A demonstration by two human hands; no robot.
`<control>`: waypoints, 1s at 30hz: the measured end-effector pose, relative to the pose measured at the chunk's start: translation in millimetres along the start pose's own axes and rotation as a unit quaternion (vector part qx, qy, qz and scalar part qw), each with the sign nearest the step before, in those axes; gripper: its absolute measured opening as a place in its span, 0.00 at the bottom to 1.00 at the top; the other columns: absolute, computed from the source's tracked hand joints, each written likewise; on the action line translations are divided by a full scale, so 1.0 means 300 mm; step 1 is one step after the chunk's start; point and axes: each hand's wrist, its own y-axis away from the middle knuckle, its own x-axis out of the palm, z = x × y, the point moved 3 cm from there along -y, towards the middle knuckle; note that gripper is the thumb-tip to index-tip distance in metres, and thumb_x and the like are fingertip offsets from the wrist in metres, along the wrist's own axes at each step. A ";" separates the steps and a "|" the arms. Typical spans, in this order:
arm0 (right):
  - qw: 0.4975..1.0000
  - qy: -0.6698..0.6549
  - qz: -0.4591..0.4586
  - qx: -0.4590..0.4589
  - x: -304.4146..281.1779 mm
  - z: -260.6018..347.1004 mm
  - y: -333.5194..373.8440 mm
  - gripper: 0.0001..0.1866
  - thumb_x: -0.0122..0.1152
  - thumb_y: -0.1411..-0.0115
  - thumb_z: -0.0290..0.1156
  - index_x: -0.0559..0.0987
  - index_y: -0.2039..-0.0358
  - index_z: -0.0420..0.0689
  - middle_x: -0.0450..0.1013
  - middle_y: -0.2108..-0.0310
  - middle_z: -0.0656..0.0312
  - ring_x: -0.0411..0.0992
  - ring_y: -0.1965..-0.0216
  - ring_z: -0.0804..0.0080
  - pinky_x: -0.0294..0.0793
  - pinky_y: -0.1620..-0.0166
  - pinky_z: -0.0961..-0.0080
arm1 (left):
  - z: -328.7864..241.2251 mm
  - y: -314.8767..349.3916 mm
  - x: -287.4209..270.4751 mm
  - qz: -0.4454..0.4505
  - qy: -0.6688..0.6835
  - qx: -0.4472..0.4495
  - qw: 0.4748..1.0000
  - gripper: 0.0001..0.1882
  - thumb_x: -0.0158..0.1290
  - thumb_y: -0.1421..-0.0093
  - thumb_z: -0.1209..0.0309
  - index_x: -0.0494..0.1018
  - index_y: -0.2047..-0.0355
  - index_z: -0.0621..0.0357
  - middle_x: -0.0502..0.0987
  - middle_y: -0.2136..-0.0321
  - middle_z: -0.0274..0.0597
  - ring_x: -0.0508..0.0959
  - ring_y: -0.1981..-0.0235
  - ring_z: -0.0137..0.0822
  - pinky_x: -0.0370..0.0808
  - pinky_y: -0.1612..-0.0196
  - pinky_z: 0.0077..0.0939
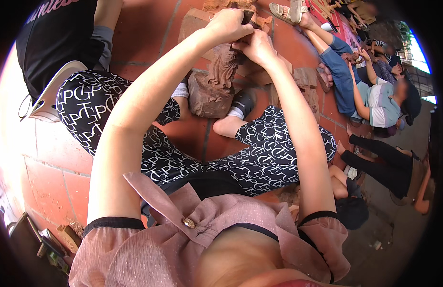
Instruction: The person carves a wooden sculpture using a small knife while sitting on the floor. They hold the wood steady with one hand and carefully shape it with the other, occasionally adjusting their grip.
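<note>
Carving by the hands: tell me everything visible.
The brown carving looks matte, like wood or clay. Rippled, cloth-like folds extend from a rough, blocky base, which sits between the feet. The left hand and right hand are at its far end, partly hiding it; contact and tilt are unclear.

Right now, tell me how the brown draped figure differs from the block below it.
The figure is narrow and slender, while the block is broader and squat. The figure's surface is worked into long, flowing folds; the block's is rough and plain. The figure rises upright, whereas the block sits beneath it like a base. Both are brown; whether they are one piece I cannot tell.
</note>
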 end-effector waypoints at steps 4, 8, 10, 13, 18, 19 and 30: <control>1.000 -0.028 0.001 0.014 0.000 0.000 -0.013 0.11 0.66 0.51 0.34 0.81 0.67 0.44 0.77 0.73 0.56 0.76 0.68 0.65 0.73 0.62 0.72 | 0.023 -0.058 0.011 0.016 -0.054 -0.032 0.998 0.19 0.52 0.52 0.58 0.76 0.74 0.65 0.76 0.75 0.59 0.78 0.70 0.51 0.74 0.63 0.41; 1.000 -0.015 0.015 0.012 0.003 -0.016 0.005 0.12 0.66 0.52 0.33 0.81 0.68 0.42 0.77 0.73 0.55 0.77 0.69 0.66 0.73 0.63 0.71 | 0.001 -0.017 0.029 0.000 -0.031 0.013 0.999 0.19 0.52 0.53 0.58 0.77 0.75 0.64 0.77 0.76 0.56 0.79 0.70 0.50 0.75 0.62 0.39; 0.999 -0.030 0.014 0.026 -0.023 0.018 0.002 0.12 0.67 0.53 0.33 0.80 0.68 0.41 0.77 0.73 0.55 0.77 0.69 0.65 0.73 0.63 0.71 | 0.011 -0.051 0.021 0.057 -0.051 -0.070 0.995 0.21 0.52 0.52 0.57 0.77 0.73 0.66 0.77 0.75 0.57 0.79 0.70 0.49 0.75 0.62 0.39; 0.999 -0.048 0.012 0.017 -0.010 -0.010 -0.004 0.12 0.67 0.53 0.32 0.80 0.67 0.42 0.77 0.73 0.55 0.77 0.69 0.67 0.73 0.62 0.72 | 0.002 -0.075 0.017 0.072 -0.056 -0.054 0.994 0.21 0.52 0.52 0.57 0.77 0.72 0.66 0.77 0.74 0.57 0.79 0.68 0.49 0.75 0.60 0.39; 0.997 -0.077 0.032 0.000 -0.001 -0.018 0.006 0.10 0.66 0.52 0.29 0.81 0.67 0.43 0.78 0.71 0.57 0.77 0.68 0.69 0.73 0.60 0.75 | 0.008 -0.052 0.044 0.047 -0.062 -0.007 0.997 0.20 0.52 0.51 0.57 0.77 0.72 0.65 0.77 0.73 0.58 0.78 0.67 0.52 0.74 0.59 0.40; 0.996 -0.088 0.029 0.019 0.003 -0.023 -0.002 0.10 0.67 0.52 0.31 0.81 0.69 0.43 0.78 0.71 0.56 0.77 0.67 0.68 0.73 0.60 0.74 | 0.011 -0.060 0.044 0.043 -0.071 -0.009 0.996 0.20 0.52 0.51 0.57 0.77 0.72 0.65 0.77 0.73 0.58 0.78 0.67 0.52 0.74 0.59 0.40; 0.998 -0.021 -0.043 0.032 0.022 -0.067 -0.019 0.10 0.67 0.54 0.35 0.82 0.72 0.45 0.77 0.74 0.57 0.76 0.68 0.64 0.73 0.61 0.68 | -0.012 -0.091 0.034 0.037 -0.088 0.003 0.995 0.20 0.53 0.52 0.58 0.77 0.72 0.66 0.77 0.72 0.60 0.78 0.66 0.52 0.74 0.59 0.41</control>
